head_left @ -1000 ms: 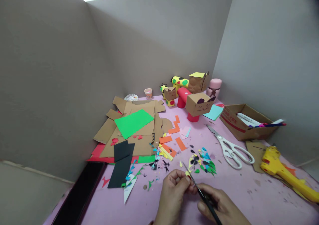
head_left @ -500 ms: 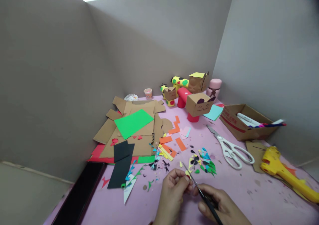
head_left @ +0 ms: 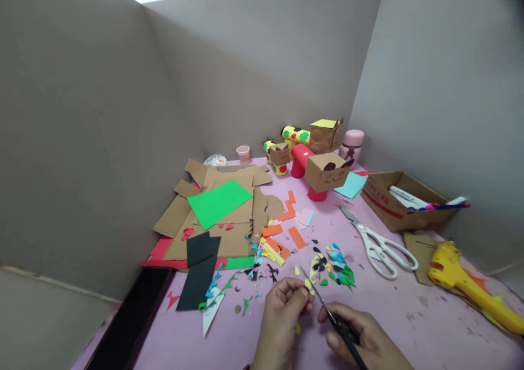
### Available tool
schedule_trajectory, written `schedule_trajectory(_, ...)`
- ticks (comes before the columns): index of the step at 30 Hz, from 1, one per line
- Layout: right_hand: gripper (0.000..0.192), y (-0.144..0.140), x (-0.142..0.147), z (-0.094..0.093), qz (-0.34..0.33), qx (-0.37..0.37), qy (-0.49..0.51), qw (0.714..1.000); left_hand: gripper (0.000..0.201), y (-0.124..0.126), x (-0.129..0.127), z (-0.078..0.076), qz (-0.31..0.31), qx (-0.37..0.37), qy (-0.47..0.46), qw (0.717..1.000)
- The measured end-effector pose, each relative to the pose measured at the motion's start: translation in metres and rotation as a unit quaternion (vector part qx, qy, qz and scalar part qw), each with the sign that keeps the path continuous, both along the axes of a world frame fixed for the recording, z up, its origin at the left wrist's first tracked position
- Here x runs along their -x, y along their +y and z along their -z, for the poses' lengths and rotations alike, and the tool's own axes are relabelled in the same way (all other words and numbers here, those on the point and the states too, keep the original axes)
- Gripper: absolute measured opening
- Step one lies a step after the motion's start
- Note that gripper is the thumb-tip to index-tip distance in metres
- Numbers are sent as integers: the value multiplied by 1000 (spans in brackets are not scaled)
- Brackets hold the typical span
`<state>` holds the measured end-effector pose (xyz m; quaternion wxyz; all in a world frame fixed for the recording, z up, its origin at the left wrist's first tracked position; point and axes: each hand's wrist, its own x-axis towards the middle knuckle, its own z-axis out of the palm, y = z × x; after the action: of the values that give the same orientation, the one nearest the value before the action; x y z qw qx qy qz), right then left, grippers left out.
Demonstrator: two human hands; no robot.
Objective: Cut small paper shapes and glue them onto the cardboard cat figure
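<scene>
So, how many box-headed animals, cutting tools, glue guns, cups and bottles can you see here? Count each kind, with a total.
Animals: 3 (red one, small yellow one, big yellow one)
Cutting tools: 2 (white scissors, black-handled one in the right hand)
Glue guns: 1
Cups: 1
Bottles: 1
Total: 8

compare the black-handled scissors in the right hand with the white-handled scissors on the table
Handles: the black-handled scissors have dark grips, while the white-handled scissors have pale ones. Pose: the black-handled scissors are held in the right hand; the white-handled scissors lie on the table. Visibility: the hand partly covers the black grips, while both white loops show. Both have metal blades.
</scene>
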<state>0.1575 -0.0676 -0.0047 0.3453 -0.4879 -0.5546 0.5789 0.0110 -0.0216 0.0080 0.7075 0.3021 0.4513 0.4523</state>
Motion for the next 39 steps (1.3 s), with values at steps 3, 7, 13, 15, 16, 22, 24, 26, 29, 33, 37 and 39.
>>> schedule_trajectory(3, 45, -1, -1, 1, -2, 5, -1, 1000, 20, 0, 0, -1, -6, -1, 1, 1000)
schedule_trajectory(7, 45, -1, -1, 2, -4, 6, 1, 1000, 19, -1, 1, 0, -19, 0, -3, 1000)
schedule_trajectory(13, 46, 0, -1, 3, -4, 10, -1, 1000, 22, 0, 2, 0, -24, 2, -9, 1000)
schedule_trajectory(15, 45, 1, -1, 3, -2, 9, -3, 1000, 23, 0, 2, 0, -31, 4, -8, 999)
schedule_trajectory(16, 45, 1, -1, 3, -1, 10, -4, 1000, 23, 0, 1, 0, -35, 5, -8, 999)
schedule_trajectory(22, 45, 0, -1, 4, -4, 18, -8, 1000, 24, 2, 1, 1, -51, -3, -4, 999)
schedule_trajectory(24, 45, 0, -1, 4, -8, 16, -10, 1000, 24, 3, 2, 1, -54, -8, -2, 999)
schedule_trajectory(26, 45, 1, 0, 4, -9, 13, -12, 1000, 23, 4, 3, 1, -59, -12, -4, 998)
schedule_trajectory(29, 44, 2, 0, 3, -12, 13, -11, 1000, 24, 4, 3, 0, -67, -17, -11, 998)
schedule_trajectory(33, 44, 0, -1, 4, -10, 18, -10, 1000, 26, 3, 2, 0, -79, -14, -17, 997)
schedule_trajectory(37, 43, 0, -1, 5, -4, 22, -11, 1000, 24, 2, 3, 0, -84, -25, -12, 996)
schedule_trajectory(39, 43, 0, 0, 5, -3, 22, -11, 1000, 23, 2, 3, 0, -85, -28, -12, 996)
